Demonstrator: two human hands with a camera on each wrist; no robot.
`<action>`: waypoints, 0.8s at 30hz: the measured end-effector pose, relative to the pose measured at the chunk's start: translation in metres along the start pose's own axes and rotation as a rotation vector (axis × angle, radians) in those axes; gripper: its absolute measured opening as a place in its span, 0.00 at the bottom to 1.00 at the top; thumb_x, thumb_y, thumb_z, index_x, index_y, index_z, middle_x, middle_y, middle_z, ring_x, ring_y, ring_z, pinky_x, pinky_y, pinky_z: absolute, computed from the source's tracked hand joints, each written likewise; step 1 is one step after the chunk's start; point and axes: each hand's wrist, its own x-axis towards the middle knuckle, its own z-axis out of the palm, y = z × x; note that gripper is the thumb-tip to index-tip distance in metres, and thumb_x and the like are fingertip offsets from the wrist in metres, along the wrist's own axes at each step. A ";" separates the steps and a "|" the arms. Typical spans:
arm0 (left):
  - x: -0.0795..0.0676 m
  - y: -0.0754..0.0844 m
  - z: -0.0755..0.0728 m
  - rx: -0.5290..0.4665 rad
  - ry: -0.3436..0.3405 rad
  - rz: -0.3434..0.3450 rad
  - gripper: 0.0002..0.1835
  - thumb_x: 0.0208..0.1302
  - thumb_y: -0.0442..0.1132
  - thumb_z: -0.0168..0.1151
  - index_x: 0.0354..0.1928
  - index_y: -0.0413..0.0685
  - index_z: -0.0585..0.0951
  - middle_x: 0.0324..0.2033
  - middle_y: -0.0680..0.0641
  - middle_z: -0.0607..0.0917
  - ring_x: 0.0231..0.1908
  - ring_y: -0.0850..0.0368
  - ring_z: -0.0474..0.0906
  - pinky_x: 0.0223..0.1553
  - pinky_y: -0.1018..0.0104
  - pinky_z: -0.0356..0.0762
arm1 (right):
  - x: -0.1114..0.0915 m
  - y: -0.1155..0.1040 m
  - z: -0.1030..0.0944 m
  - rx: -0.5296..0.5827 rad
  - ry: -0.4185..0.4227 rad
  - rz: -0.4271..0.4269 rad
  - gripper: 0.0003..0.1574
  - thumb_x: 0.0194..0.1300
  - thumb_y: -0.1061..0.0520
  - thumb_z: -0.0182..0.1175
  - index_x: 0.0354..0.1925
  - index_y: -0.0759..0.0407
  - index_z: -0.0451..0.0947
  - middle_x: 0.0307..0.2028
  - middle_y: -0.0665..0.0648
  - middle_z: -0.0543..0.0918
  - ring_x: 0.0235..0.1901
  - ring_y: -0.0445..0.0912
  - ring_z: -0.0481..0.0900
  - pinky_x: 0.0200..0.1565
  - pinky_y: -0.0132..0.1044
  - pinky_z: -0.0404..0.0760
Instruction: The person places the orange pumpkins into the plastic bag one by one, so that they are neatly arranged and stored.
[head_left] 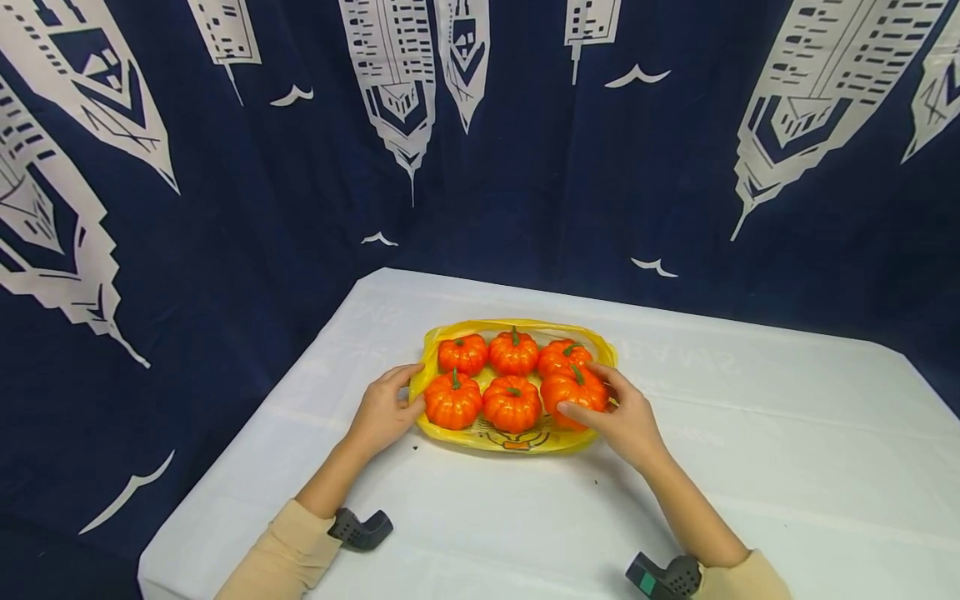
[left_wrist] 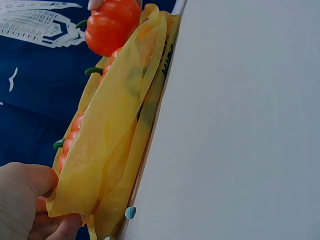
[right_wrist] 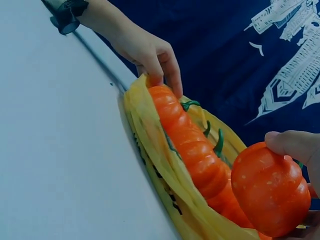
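A yellow plastic bag (head_left: 450, 435) lies on the table with its mouth spread wide around several small orange pumpkins (head_left: 512, 403) with green stems. At its left end, my left hand (head_left: 384, 417) pinches the bag's edge; the left wrist view shows the thumb over the yellow film (left_wrist: 105, 165) and fingers beneath. My right hand (head_left: 628, 423) grips one orange pumpkin (head_left: 572, 393) at the bag's right end, thumb and fingers on opposite sides. In the right wrist view this pumpkin (right_wrist: 270, 192) sits higher than the row beside it. Its far side is hidden by the hand.
A white-covered table (head_left: 787, 442) extends on both sides of the bag, widest to the right. Behind it hangs a dark blue curtain (head_left: 525, 225) with white building prints. Small dark specks lie near the bag's front. Each wrist carries a dark camera mount (head_left: 362, 530).
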 end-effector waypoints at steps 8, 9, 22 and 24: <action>0.000 -0.001 0.000 0.006 0.000 0.002 0.26 0.55 0.31 0.62 0.58 0.33 0.78 0.56 0.38 0.79 0.49 0.45 0.78 0.38 0.62 0.84 | 0.004 0.002 0.013 -0.112 0.054 -0.013 0.51 0.55 0.47 0.72 0.70 0.62 0.61 0.66 0.68 0.67 0.63 0.63 0.66 0.62 0.57 0.69; 0.000 -0.001 0.000 0.007 0.000 0.001 0.25 0.55 0.31 0.62 0.58 0.33 0.78 0.56 0.38 0.79 0.49 0.45 0.78 0.38 0.62 0.84 | 0.004 0.002 0.014 -0.123 0.056 -0.013 0.51 0.55 0.47 0.72 0.70 0.62 0.61 0.66 0.68 0.66 0.63 0.63 0.66 0.62 0.57 0.68; 0.001 -0.001 0.000 0.011 -0.005 -0.004 0.26 0.55 0.31 0.61 0.58 0.33 0.77 0.56 0.37 0.79 0.50 0.45 0.78 0.38 0.63 0.84 | 0.005 0.012 0.020 -0.206 0.077 -0.064 0.48 0.56 0.52 0.70 0.67 0.67 0.60 0.62 0.70 0.68 0.61 0.64 0.67 0.61 0.59 0.69; 0.001 -0.001 0.000 0.009 -0.005 -0.005 0.26 0.55 0.31 0.61 0.58 0.33 0.77 0.56 0.37 0.79 0.50 0.45 0.78 0.38 0.63 0.84 | 0.004 0.013 0.020 -0.219 0.078 -0.070 0.47 0.56 0.51 0.70 0.66 0.69 0.60 0.61 0.71 0.69 0.60 0.65 0.67 0.61 0.60 0.69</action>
